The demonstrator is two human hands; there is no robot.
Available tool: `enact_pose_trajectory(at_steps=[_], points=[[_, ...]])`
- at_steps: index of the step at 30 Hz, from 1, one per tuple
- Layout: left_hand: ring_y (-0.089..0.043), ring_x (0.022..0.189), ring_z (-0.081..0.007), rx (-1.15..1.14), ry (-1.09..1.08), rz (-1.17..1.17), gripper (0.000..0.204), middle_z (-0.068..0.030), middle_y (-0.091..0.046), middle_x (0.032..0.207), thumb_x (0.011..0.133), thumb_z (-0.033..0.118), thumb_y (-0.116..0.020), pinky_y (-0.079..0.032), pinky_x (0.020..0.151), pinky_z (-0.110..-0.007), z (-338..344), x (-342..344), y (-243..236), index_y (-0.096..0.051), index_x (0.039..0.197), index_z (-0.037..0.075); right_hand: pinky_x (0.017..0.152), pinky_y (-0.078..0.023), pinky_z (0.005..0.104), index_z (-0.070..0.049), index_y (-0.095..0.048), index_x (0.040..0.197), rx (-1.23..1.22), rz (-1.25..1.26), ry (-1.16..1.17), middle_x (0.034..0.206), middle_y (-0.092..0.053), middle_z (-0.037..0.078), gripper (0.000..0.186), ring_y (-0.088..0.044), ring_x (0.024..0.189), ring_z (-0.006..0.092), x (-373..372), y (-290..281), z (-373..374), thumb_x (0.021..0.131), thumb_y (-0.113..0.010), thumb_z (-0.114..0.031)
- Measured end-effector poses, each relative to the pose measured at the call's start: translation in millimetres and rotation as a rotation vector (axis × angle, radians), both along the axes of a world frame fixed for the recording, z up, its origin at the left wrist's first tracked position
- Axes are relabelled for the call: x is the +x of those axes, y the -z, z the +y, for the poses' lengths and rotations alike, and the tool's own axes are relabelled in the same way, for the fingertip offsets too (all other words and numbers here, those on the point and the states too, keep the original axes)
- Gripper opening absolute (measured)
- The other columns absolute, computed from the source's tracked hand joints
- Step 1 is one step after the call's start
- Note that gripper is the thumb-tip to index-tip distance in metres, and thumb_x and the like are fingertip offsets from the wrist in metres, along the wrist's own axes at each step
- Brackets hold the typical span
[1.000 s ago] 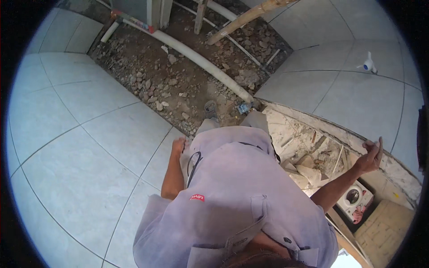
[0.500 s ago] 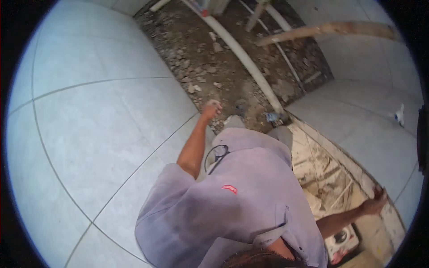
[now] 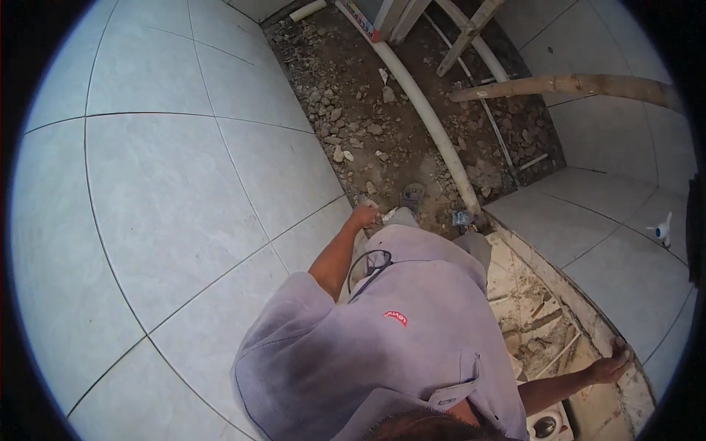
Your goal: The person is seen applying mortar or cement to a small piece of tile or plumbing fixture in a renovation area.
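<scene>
My left hand [image 3: 365, 214] is low beside my knee, near the lower edge of the tiled wall [image 3: 169, 198]. Its fingers are curled in, and whatever they may hold does not show. Off to the right, my right hand [image 3: 612, 365] lies on the rough plaster ledge [image 3: 566, 290] at the foot of the other tiled wall, fingers stretched along it. A black looped cord [image 3: 370, 273] hangs at the side of my light purple shirt [image 3: 419, 309]. My sandalled foot [image 3: 412, 194] stands on the dirt floor.
A long white pipe [image 3: 426, 117] crosses rubble-strewn ground [image 3: 353, 110]. A bamboo pole [image 3: 566, 85] and wooden props [image 3: 471, 37] rise at the far right. A white and blue tap [image 3: 662, 230] juts from the right wall. A white appliance [image 3: 548, 426] stands below my right arm.
The view has shifted, so the scene sits lower and further right. My right hand has slid slightly on the ledge; my left hand stays curled beside the knee.
</scene>
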State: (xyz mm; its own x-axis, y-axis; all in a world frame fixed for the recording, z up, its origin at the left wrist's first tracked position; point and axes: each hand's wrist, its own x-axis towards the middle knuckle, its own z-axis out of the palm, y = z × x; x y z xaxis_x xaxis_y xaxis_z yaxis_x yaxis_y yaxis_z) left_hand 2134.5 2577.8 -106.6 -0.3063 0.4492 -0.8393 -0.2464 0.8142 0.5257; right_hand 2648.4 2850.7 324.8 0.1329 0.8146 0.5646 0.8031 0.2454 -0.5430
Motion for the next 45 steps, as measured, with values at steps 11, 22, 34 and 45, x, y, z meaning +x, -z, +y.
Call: enact_pose_trajectory(at_steps=[11, 22, 34, 45], points=[[-0.054, 0.054, -0.0143, 0.147, -0.029, 0.089, 0.021, -0.0064, -0.059, 0.073, 0.08, 0.018, -0.05, -0.045, 0.051, -0.029, 52, -11, -30, -0.055, 0.09, 0.0, 0.061, -0.054, 0.0323, 0.007, -0.056, 0.089, -0.048, 0.008, 0.086, 0.074, -0.061, 0.016, 0.032, -0.061, 0.064, 0.0223, -6, 0, -4, 0.09, -0.038, -0.019], [-0.056, 0.054, -0.0152, -0.021, 0.368, 0.061, 0.017, -0.0062, -0.058, 0.062, 0.076, 0.02, -0.058, -0.041, 0.046, -0.029, 4, 22, -6, -0.06, 0.074, 0.003, 0.063, -0.05, 0.0324, -0.004, -0.058, 0.105, 0.237, -0.844, 0.222, 0.079, -0.065, 0.009, 0.03, -0.062, 0.075, 0.021, 104, 28, 4, 0.09, -0.041, -0.023], [-0.055, 0.066, -0.0148, 0.064, 0.731, 0.005, 0.017, -0.0067, -0.057, 0.081, 0.086, 0.017, -0.052, -0.044, 0.056, -0.029, 138, 133, -73, -0.052, 0.096, 0.004, 0.074, -0.045, 0.0369, -0.008, -0.057, 0.105, -0.66, 0.209, -0.487, 0.093, -0.058, 0.012, 0.025, -0.056, 0.086, 0.0299, -8, 152, -182, 0.081, -0.051, -0.015], [-0.057, 0.075, -0.0154, 0.16, 1.534, -0.497, 0.048, -0.0103, -0.06, 0.093, 0.079, 0.022, -0.063, -0.044, 0.067, -0.026, 149, 501, -312, -0.043, 0.117, -0.001, 0.076, -0.045, 0.0389, -0.011, -0.057, 0.106, -0.639, 0.465, -0.131, 0.093, -0.059, 0.012, 0.03, -0.057, 0.087, 0.0299, 157, 70, -297, 0.077, -0.058, -0.018]])
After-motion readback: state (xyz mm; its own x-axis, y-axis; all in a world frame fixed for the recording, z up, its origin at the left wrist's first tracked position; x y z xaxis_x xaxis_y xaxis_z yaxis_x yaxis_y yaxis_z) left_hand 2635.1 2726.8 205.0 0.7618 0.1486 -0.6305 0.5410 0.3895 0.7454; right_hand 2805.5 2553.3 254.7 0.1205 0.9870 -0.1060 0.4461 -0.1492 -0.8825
